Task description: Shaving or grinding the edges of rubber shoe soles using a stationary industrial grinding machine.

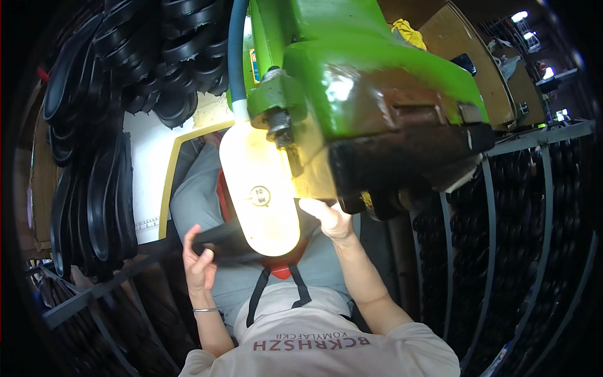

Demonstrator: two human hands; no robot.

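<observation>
A dark, flat, elongated piece that looks like a black shoe sole [229,242] stretches across in front of my body, blurred. My left hand [200,264] pinches its left end between thumb and fingers. At its other end, my right hand [330,220] grips it beside the green machine's head, thumb on top. A bright oblong lamp [260,188] hangs over the middle of the sole and hides that part. Above my right hand stands the green machine [377,69], its dark lower front close to my fingers. Its working tip is hidden.
Stacks of black soles [81,188] fill the left side. A white board with a yellow edge [151,182] lies left of the lamp. Metal-barred racks [487,239] holding more dark soles stand at the right. A cardboard box [468,47] and yellow cloth [408,34] are behind the machine.
</observation>
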